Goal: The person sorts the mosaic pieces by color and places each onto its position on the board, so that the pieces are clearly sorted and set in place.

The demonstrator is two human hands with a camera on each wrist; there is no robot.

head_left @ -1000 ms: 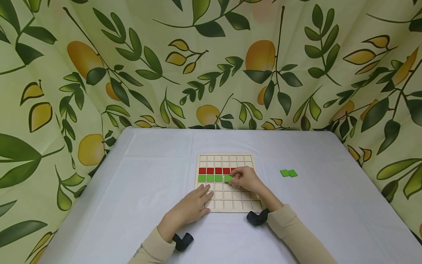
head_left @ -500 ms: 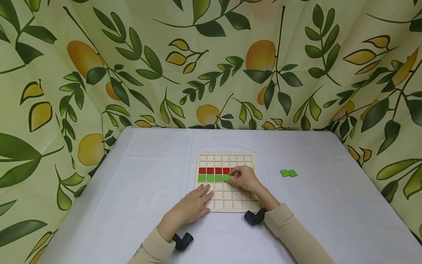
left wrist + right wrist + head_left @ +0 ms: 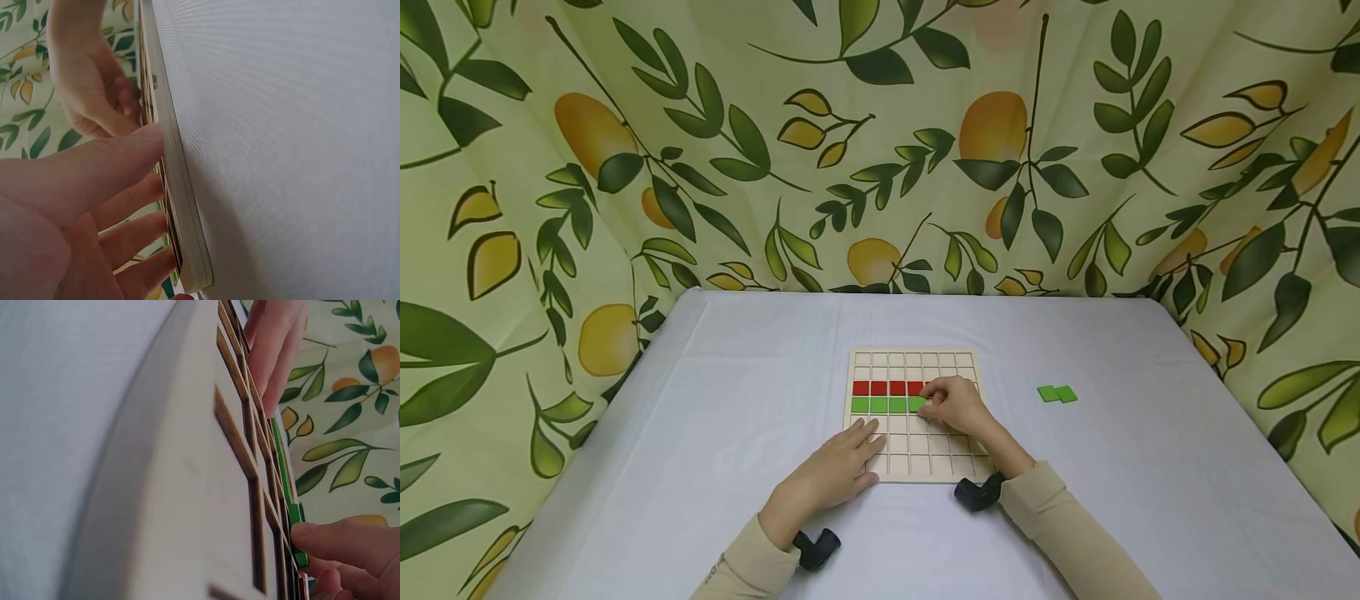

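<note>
A pale wooden grid board [image 3: 919, 465] lies on the white table. In the head view, red square tiles [image 3: 877, 388] fill cells in one row, and green square tiles [image 3: 877, 405] sit in the row just below. My right hand [image 3: 958, 405] pinches another green tile [image 3: 916, 405] at the right end of the green row; the right wrist view shows its thumb against this tile [image 3: 296, 534], whose edge stands proud of the grid. My left hand [image 3: 838, 467] rests on the board's lower left with its fingers spread, thumb at the near edge. The right hand hides part of the red row.
Two loose green tiles [image 3: 1057, 393] lie touching on the white tablecloth [image 3: 1120, 450] to the right of the board. Black wrist devices [image 3: 818, 550] sit at both cuffs. A leaf-and-fruit patterned curtain [image 3: 880, 167] surrounds the table's back and sides.
The right hand has shifted slightly left, and the green tile between its fingers has moved left, closer to the other green tiles. My left hand and the loose tiles have stayed put.
</note>
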